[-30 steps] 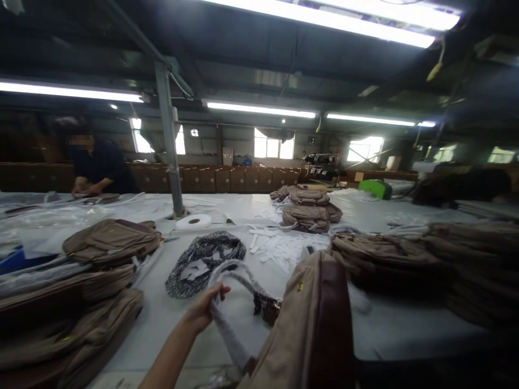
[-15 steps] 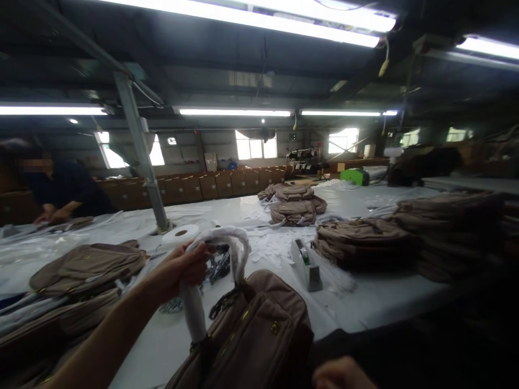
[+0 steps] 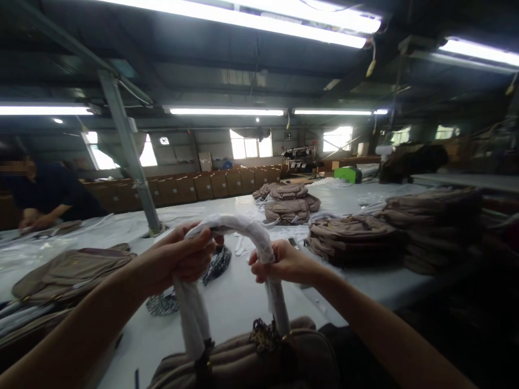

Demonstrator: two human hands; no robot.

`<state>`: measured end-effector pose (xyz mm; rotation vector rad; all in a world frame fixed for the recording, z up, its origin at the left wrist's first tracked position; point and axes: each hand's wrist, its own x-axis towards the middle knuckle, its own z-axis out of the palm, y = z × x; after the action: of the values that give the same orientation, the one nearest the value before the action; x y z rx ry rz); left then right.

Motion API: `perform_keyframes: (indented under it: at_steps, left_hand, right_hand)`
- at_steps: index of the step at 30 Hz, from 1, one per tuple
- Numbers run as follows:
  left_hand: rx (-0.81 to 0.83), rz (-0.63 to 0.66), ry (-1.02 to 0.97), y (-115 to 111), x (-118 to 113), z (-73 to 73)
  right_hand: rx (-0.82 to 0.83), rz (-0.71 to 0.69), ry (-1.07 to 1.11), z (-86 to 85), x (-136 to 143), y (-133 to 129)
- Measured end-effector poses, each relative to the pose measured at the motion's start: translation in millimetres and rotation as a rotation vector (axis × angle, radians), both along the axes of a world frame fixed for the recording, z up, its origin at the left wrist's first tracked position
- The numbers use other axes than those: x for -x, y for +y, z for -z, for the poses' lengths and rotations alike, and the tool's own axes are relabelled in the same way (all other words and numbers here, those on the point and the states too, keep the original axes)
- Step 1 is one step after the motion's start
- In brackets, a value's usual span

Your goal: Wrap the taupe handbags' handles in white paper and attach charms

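A brown bag (image 3: 243,359) stands at the bottom centre, its handle (image 3: 239,222) arching up in white wrapping. My left hand (image 3: 188,254) is closed round the left part of the wrapped handle. Around the handle's right side, my right hand (image 3: 278,262) has its fingers closed. A dark ornament (image 3: 263,335) lies on the bag's top near the handle's right base. The bag's lower part is cut off by the frame.
Brown bags (image 3: 73,273) lie at the left, with more stacked at the right (image 3: 352,237) and farther back (image 3: 287,209). A metal post (image 3: 130,156) rises from the white table (image 3: 239,302). Another person (image 3: 52,189) works at the far left.
My right hand has come up from the lower edge and taken hold of the handle's right side. The bag has turned, and its handle now spreads wider.
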<state>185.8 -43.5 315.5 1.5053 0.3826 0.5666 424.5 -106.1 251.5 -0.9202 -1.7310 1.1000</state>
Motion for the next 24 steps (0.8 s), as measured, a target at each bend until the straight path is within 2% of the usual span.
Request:
perform_keyframes:
  at_steps: [5,7,9,13,16,19,21,24]
  left_hand:
    - [0.066,-0.121,0.184,18,22,51.8]
    - [0.100,-0.154,0.209,21,26,67.0]
    - [0.109,-0.174,0.192,21,27,71.0]
    - [0.115,-0.199,0.078,22,27,58.2]
    - [0.108,-0.230,-0.024,28,31,55.4]
    - [0.123,-0.272,0.033,35,35,65.8]
    - [0.142,-0.267,0.100,37,32,73.6]
    - [0.175,-0.226,0.114,38,18,77.9]
  right_hand:
    - [0.115,-0.042,-0.015,39.2,-17,-1]
    - [0.175,-0.042,0.014,51.4,-20,3]
    - [0.196,-0.021,0.090,55.9,-19,11]
    - [0.102,0.059,0.145,63.7,-7,27]
    - [0.058,0.171,0.111,91.6,5,33]
    - [0.063,0.187,0.090,116.9,8,35]
    - [0.017,0.175,0.078,113.5,4,37]
    - [-0.092,0.099,0.057,79.6,2,42]
